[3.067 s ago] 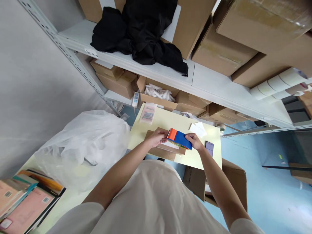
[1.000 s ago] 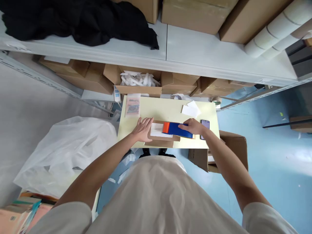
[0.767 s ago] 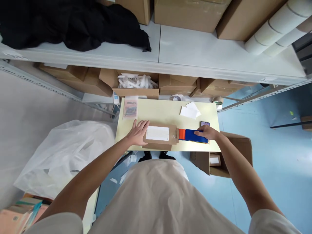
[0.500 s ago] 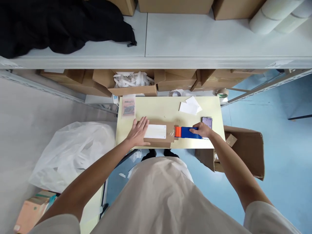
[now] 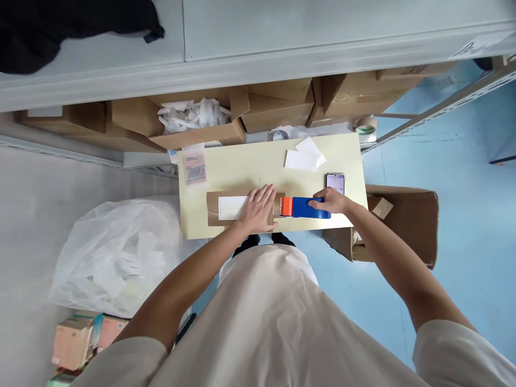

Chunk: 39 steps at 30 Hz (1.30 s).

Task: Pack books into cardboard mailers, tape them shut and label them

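Observation:
A flat cardboard box (image 5: pixel 212 209) lies near the front edge of the pale yellow table (image 5: pixel 237 164), with a white label (image 5: pixel 229 208) on its top. My left hand (image 5: pixel 258 208) rests flat on the right part of the box, fingers stretched out, and covers part of the label. In my right hand (image 5: pixel 328 201) is a blue and orange tape dispenser (image 5: pixel 304 207), its orange end against the right end of the box. My fingers are wrapped round its right part. Just behind that hand lies a phone (image 5: pixel 335 183) with a lit screen.
White cards (image 5: pixel 304 157) and a printed plastic packet (image 5: pixel 194 166) lie on the table. Behind stand cardboard boxes (image 5: pixel 278 110) and tape rolls (image 5: pixel 365 126) under a grey shelf (image 5: pixel 322 32). An open carton (image 5: pixel 415 226) stands right, a white plastic bag (image 5: pixel 116 252) left.
My left hand has slid from the left end of the box to its right part, uncovering the label's left end. The dispenser stays in my right hand. The whole view has shifted and tilted.

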Available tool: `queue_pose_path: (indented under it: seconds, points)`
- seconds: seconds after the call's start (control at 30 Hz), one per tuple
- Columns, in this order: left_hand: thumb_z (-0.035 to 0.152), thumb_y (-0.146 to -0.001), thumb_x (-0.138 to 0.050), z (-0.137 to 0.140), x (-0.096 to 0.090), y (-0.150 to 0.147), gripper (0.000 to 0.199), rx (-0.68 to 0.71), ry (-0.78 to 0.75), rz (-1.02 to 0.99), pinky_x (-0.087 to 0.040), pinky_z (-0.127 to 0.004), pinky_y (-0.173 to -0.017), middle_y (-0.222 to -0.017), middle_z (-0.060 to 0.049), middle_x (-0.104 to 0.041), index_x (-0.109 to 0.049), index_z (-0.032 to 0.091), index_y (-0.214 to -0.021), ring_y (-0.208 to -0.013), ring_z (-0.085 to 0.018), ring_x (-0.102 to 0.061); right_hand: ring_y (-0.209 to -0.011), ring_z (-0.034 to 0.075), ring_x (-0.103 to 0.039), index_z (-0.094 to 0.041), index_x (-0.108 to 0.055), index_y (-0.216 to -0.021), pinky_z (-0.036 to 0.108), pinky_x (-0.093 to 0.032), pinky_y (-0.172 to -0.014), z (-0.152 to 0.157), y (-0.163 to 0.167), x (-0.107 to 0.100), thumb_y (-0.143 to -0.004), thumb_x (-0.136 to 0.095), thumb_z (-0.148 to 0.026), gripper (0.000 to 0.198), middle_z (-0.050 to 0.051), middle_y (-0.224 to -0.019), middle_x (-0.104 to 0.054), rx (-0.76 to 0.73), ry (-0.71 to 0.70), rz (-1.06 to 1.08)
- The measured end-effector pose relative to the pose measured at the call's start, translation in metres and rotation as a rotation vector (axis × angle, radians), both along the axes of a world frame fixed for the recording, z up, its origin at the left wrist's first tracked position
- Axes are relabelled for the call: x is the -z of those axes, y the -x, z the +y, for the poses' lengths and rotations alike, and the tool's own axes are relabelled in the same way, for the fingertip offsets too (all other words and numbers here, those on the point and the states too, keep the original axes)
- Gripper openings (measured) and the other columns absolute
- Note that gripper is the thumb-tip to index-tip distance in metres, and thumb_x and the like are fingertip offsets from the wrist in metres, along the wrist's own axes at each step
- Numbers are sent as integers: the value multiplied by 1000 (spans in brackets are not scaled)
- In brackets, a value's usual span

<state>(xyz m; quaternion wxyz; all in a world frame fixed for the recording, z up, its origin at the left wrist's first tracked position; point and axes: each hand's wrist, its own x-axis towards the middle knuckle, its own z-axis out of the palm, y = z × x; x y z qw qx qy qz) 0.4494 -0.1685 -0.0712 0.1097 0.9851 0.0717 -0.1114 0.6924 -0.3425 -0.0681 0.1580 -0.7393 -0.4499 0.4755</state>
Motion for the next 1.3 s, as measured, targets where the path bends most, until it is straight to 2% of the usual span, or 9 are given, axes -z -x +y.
queue_pose_path:
  seconds: [0.17,0.3,0.43,0.6,0.7,0.83,1.03,1.17,1.3]
  points:
    - [59,-72,-58,-2,-3,0,95,13,9,-14,-3,-49,-114,-156,-17,-15,-22,12,-148,-143,-33,-12,-54,14,-51,-18,-55,-53,25,-35,-51,-6,-6,-19,-76,-47,-60,48,1,-53,-53,-84,127,-240]
    - [54,-74,-60,-6,-6,-2,65,62,13,4,-2,-62,-109,-155,-9,-21,-49,30,-133,-141,-40,-9,-74,26,-63,-13,-68,-74,30,-43,-59,31,38,-33,-76,-48,-62,52,14,-75,-66,-66,297,-503]
    - [53,-71,-63,-10,-3,-9,48,58,-13,54,-2,-68,-106,-146,-10,-39,-68,26,-110,-139,-45,-8,-90,29,-65,-12,-68,-101,33,-48,-71,74,85,-46,-81,-51,-50,47,19,-96,-68,-35,337,-557]
    - [53,-69,-64,-14,1,-14,49,22,-22,78,-1,-69,-105,-134,-11,-51,-68,26,-110,-137,-45,-11,-92,30,-65,-15,-69,-100,37,-49,-73,92,113,-51,-81,-55,-36,31,19,-100,-68,-94,292,-605]
    - [53,-69,-65,-16,0,-13,49,12,-1,71,0,-70,-104,-132,-12,-52,-67,26,-111,-138,-44,-10,-88,28,-66,-16,-69,-93,36,-48,-72,81,122,-44,-83,-54,-36,27,16,-96,-69,-103,295,-599]
    - [58,-66,-65,-15,-1,-11,58,-15,70,15,3,-70,-104,-146,-12,-38,-65,25,-115,-139,-45,-6,-88,27,-66,-14,-67,-93,33,-46,-73,52,120,-28,-91,-36,-52,49,17,-95,-69,180,248,-664]
    - [38,-85,-47,3,-2,0,67,-98,315,-194,-13,-58,-111,-157,-14,-10,-27,19,-146,-144,-33,-5,-94,27,-64,-11,-57,-106,33,-44,-78,26,111,7,-93,-31,-37,38,17,-101,-67,550,203,-598]
    - [20,-86,-39,24,-11,24,61,-147,238,-267,-14,-56,-112,-156,-15,-16,-28,15,-145,-144,-30,-5,-98,28,-62,-6,-52,-111,36,-44,-83,26,119,36,-90,-37,-27,34,20,-103,-65,561,196,-574]
    - [34,-86,-47,41,-14,69,62,-338,108,-292,-8,-63,-110,-155,-20,-16,-32,15,-143,-143,-37,-7,-101,32,-60,-3,-50,-118,42,-43,-86,24,130,48,-88,-41,-26,38,23,-104,-63,526,170,-536]
